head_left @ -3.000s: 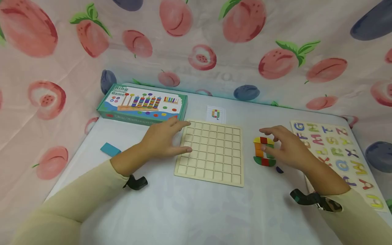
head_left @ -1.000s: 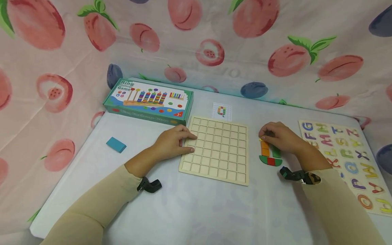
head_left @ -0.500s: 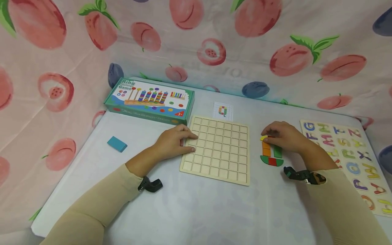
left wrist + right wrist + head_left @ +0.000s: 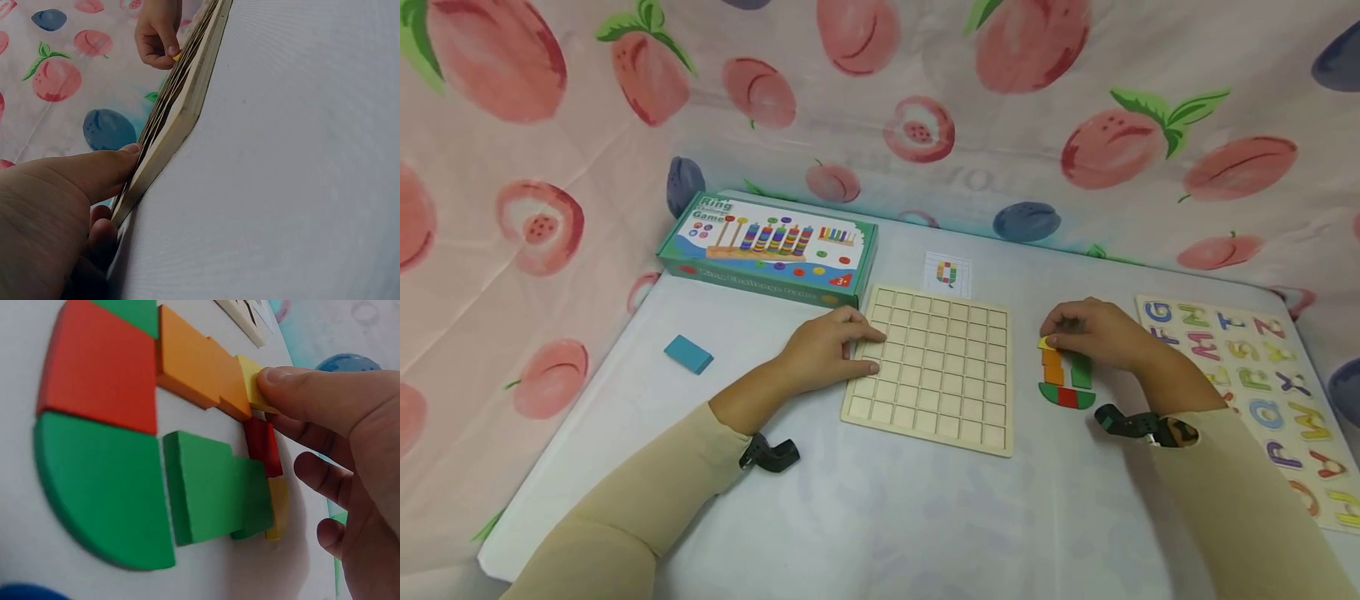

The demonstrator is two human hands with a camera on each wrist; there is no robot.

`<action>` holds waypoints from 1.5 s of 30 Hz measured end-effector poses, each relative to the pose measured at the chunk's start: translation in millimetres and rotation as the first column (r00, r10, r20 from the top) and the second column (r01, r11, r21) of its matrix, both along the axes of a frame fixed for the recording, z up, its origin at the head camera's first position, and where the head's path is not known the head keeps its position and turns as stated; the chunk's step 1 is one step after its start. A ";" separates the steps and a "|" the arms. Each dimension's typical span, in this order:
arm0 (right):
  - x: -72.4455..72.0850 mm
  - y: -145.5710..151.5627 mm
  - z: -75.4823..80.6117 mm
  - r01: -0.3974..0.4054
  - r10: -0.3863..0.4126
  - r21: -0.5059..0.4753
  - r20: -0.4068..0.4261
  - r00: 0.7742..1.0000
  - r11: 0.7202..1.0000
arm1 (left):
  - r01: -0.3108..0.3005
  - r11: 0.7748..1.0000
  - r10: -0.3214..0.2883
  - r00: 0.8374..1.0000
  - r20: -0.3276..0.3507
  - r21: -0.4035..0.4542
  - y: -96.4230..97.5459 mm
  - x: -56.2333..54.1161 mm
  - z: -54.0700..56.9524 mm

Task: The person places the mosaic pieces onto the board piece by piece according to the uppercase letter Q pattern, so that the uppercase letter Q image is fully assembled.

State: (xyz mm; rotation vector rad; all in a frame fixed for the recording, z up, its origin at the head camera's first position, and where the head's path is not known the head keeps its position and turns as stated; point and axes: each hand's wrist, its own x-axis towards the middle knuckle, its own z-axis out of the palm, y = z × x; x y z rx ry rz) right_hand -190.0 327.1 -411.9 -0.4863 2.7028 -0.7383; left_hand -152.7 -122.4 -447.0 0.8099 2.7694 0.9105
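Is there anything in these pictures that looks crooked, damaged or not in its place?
Yes, slightly: near the right hand, the two orange blocks sit staggered, their edges stepped instead of lining up. The two green square blocks are offset likewise. I see no damage.

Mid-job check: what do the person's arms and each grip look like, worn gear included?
The left sleeve and right sleeve are long and plain beige. A left black device and right black device sit by the cuffs. The left grip and right grip are ungloved hands. No cables show.
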 end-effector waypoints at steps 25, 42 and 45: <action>-32.5 -62.5 10.2 -0.027 0.032 -0.159 0.029 0.999 0.987 | 0.001 1.000 -0.001 1.000 0.002 -0.004 2.3 -1.2 -0.2; -46.5 -128.6 5.5 -0.154 0.178 -0.289 0.058 0.982 0.945 | -0.011 1.000 0.011 1.000 0.007 -0.005 -0.2 0.2 -0.8; -46.4 -136.8 4.4 -0.154 0.177 -0.306 0.049 0.983 0.940 | -0.006 1.000 0.006 1.000 0.004 0.001 0.3 -0.1 0.2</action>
